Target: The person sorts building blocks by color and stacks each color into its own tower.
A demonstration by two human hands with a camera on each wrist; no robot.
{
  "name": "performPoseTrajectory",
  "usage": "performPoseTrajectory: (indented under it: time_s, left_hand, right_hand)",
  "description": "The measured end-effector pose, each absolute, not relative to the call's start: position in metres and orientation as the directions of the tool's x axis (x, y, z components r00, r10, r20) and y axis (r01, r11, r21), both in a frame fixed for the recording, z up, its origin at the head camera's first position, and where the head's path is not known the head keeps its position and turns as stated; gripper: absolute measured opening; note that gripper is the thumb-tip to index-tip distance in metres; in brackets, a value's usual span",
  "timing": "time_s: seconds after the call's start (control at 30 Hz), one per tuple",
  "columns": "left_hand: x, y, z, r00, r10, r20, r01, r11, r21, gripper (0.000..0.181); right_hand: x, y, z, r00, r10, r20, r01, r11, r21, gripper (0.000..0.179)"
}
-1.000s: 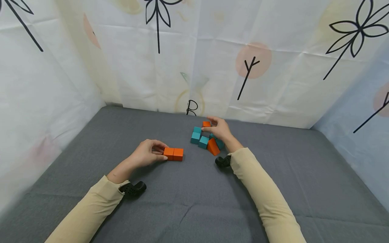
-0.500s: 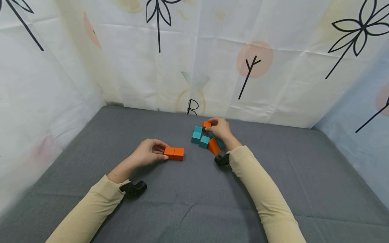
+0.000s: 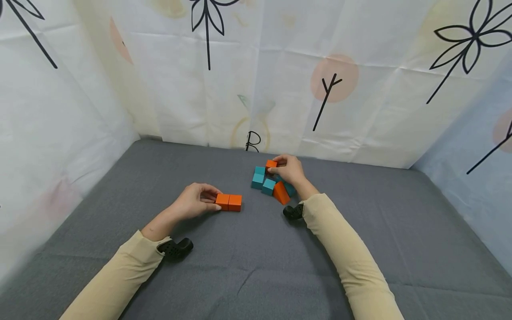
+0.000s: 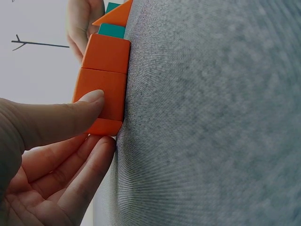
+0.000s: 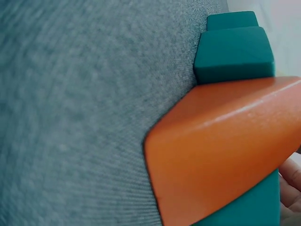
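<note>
In the head view two orange cubes stand side by side on the grey cloth. My left hand (image 3: 193, 202) pinches the left orange cube (image 3: 222, 202), thumb on its near face as the left wrist view shows; the right orange cube (image 3: 235, 203) touches it. Farther back, my right hand (image 3: 292, 170) holds a small orange block (image 3: 271, 164) between thumb and fingers. Just in front of that hand lie a teal cube (image 3: 268, 186), an orange wedge-shaped block (image 3: 281, 193) and a teal block (image 3: 290, 190) partly hidden behind the wedge. In the right wrist view the orange wedge (image 5: 211, 146) hides most of my hand.
More teal blocks (image 3: 258, 180) stand left of the right hand. Grey cloth (image 3: 248, 266) covers the table. A white patterned curtain (image 3: 280, 102) rises along the back edge and both sides. Each wrist wears a black camera mount (image 3: 176, 249).
My right hand's fingers have closed from a wider spread onto the small orange block at the back. The left hand and its two cubes stay in place.
</note>
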State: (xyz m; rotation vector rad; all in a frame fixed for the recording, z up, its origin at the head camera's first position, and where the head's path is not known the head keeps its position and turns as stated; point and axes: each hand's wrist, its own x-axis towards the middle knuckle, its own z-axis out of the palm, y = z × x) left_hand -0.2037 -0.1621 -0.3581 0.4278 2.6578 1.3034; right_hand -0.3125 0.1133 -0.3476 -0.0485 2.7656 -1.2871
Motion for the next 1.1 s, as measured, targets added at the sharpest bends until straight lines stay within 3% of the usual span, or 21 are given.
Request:
performPoseTrajectory:
  time_s: [1.1]
  left_hand:
    - [-0.205,-0.162,-0.361,-0.952,0.307,-0.013,0.173,0.57,0.803,0.038]
  right_hand:
    - [-0.287,0.114,-0.331,-0.99,-0.137,0.024,-0.088,0.483,-0.871,0.041]
